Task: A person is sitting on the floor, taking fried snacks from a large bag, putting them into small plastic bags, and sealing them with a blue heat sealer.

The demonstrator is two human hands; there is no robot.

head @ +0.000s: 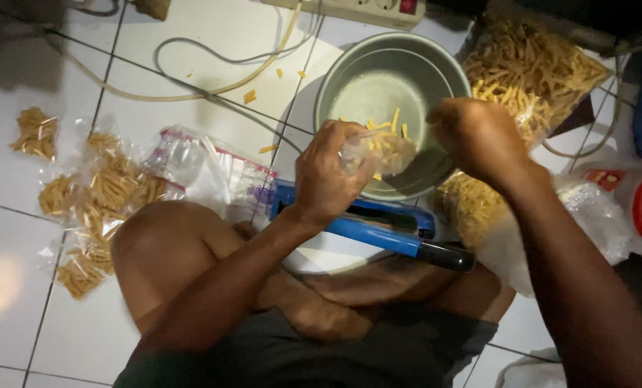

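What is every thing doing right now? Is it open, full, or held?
small clear bag: held open over the bowl, partly filled with snack sticks
left hand: gripping the bag
right hand: closed, at the bag's mouth
metal bowl: almost empty
blue sealer: shut
filled packets: lying on the floor

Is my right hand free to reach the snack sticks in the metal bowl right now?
Probably yes. The right hand hovers at the open rim of the metal bowl, and nothing covers the snack sticks inside; only the small bag in the left hand sits nearby.
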